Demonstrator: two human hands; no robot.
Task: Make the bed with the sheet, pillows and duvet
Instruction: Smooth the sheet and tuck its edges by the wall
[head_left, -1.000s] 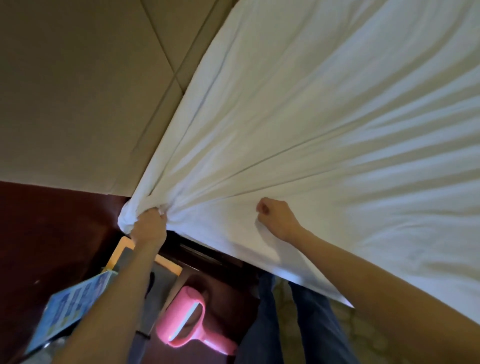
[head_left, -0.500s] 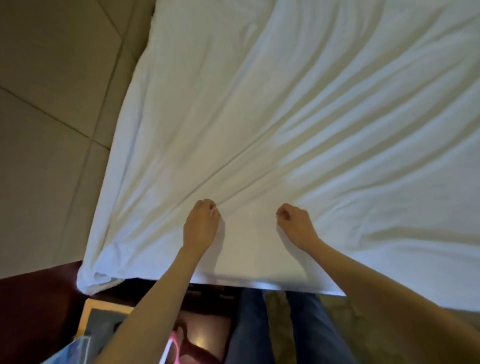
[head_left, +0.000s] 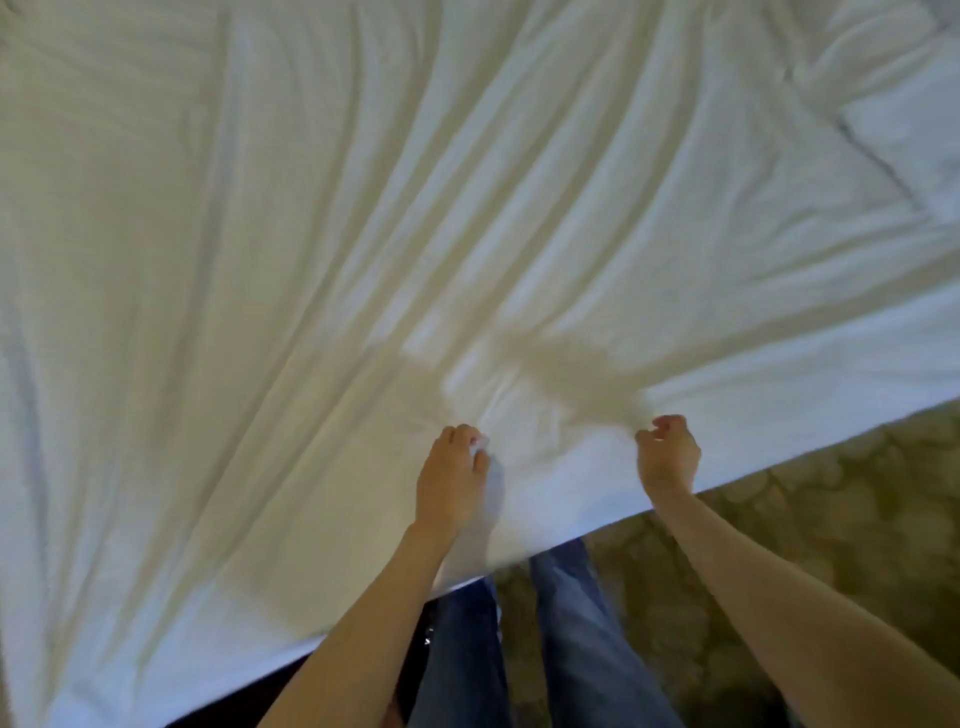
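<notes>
A white sheet (head_left: 322, 249) covers nearly the whole view, with long wrinkles fanning away from my hands. My left hand (head_left: 451, 478) pinches a small fold of the sheet near its near edge. About a hand's width to the right, my right hand (head_left: 667, 454) grips the sheet with curled fingers, right at the edge. At the top right lies a bunched white fold (head_left: 904, 124), pillow or duvet, I cannot tell which.
My legs in blue jeans (head_left: 561, 639) stand against the near edge of the bed. Patterned olive carpet (head_left: 831, 519) runs along the right side. A dark strip (head_left: 291, 691) shows under the sheet's edge at the bottom.
The view has swung right along the bed; the wall, the pink object and the sheet's corner are gone. My left hand left that corner and now pinches the sheet beside the right hand.
</notes>
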